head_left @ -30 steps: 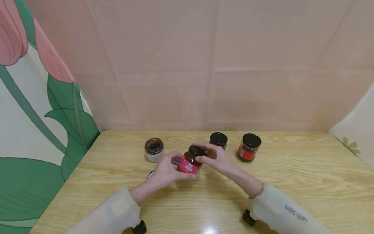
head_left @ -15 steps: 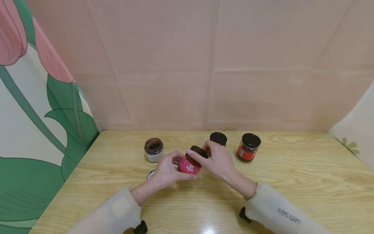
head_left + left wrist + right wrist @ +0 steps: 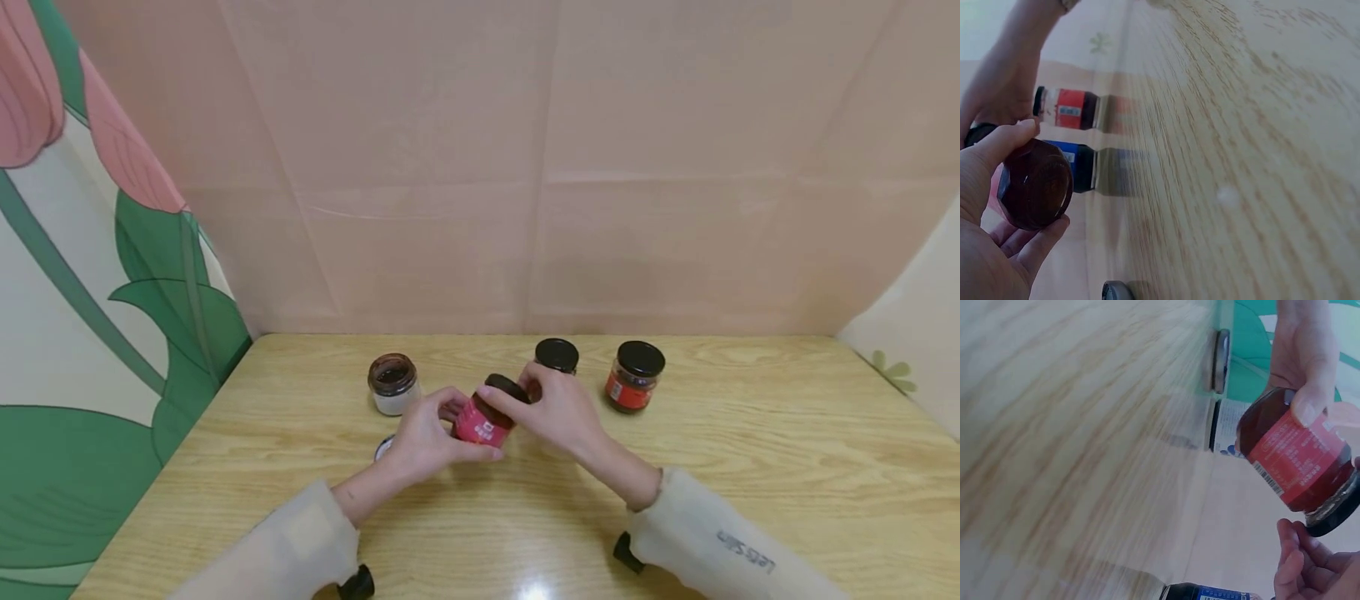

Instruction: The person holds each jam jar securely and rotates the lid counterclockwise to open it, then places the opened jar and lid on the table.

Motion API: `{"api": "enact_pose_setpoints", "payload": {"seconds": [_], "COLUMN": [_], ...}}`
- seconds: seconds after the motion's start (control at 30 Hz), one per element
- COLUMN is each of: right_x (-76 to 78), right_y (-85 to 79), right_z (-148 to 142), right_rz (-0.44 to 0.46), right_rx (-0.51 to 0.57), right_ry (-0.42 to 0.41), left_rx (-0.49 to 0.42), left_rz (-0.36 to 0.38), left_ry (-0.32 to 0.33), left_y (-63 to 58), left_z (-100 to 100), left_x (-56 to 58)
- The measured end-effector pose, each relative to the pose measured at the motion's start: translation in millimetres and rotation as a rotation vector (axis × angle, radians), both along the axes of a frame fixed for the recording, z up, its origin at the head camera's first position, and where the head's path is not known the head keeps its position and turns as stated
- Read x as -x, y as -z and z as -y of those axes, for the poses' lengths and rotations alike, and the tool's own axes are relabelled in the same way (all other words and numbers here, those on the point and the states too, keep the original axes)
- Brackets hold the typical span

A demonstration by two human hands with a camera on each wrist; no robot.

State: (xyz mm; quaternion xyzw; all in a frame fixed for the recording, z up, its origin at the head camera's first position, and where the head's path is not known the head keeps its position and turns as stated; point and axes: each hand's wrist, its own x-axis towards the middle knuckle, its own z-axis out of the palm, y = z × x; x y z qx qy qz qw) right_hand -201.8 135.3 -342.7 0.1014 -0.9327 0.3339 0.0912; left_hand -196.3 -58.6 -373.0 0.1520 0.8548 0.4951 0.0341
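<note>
Pink-labelled jar (image 3: 482, 425): tilted, above the table (image 3: 750, 442) | my left hand (image 3: 429, 435): gripping its body | my right hand (image 3: 561, 408): pinching its black lid (image 3: 507, 386) | 1 white-labelled jar (image 3: 393, 402): upright beyond

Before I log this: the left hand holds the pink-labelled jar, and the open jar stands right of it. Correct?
No: the open jar stands left of the pink-labelled jar in the head view; the left hand does hold that jar.
</note>
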Motion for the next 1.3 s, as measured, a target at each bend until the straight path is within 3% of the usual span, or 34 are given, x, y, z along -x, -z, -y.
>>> {"api": "enact_pose_setpoints", "payload": {"seconds": [0.2, 0.67, 1.1, 1.3], "right_x": [0.6, -1.2, -3.8, -6.2], "right_y": [-1.9, -2.5, -0.9, -0.5], "right_z": [-5.9, -14.9, -17.8, -19.0], "right_rz": [0.040, -0.058, -0.074, -0.056], "right_rx": [0.117, 0.238, 0.310, 0.335], "right_ry": [-0.101, -0.136, -0.164, -0.168], "left_rx": [-0.006, -0.028, -0.094, -0.094], "left_rz": [0.025, 0.015, 0.111, 0.112], "left_ry": [-0.006, -0.039, -0.164, -0.196], "left_y": [0.3, 0.5, 2.9, 3.9], "left_z": [1.2, 2.5, -1.8, -5.7], "left_x": [0.4, 3.9, 11.8, 15.1]}}
